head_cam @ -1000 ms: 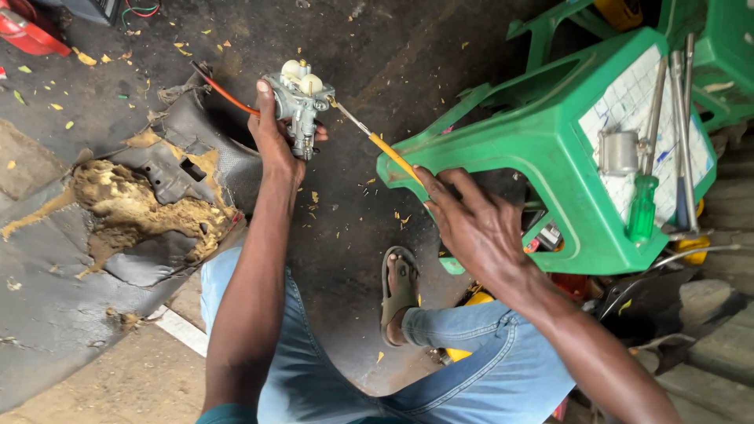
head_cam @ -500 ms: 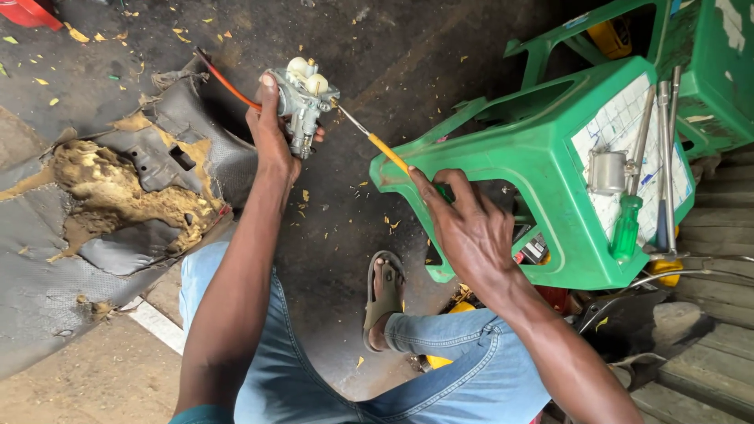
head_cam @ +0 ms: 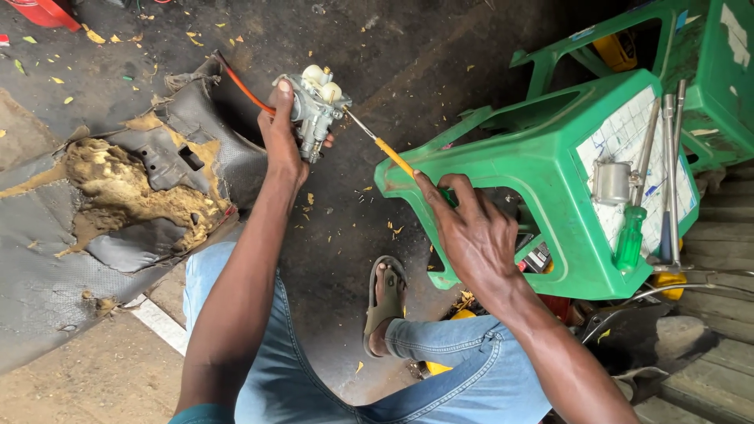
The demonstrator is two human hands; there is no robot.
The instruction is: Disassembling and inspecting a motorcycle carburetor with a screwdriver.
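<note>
left grip (head_cam: 284,129) clasps carburetor (head_cam: 316,106); right grip (head_cam: 471,228) closes on yellow screwdriver (head_cam: 390,155), handle hidden.

Carburetor (head_cam: 316,108) lies left of the stool (head_cam: 534,165), screwdriver (head_cam: 383,147) between them.

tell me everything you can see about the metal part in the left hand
The carburetor is a small grey cast-metal body with two pale round caps on top and a dull, worn look. The left hand holds it up over the dark floor, and an orange hose runs behind it. The screwdriver tip touches its right side.
</note>
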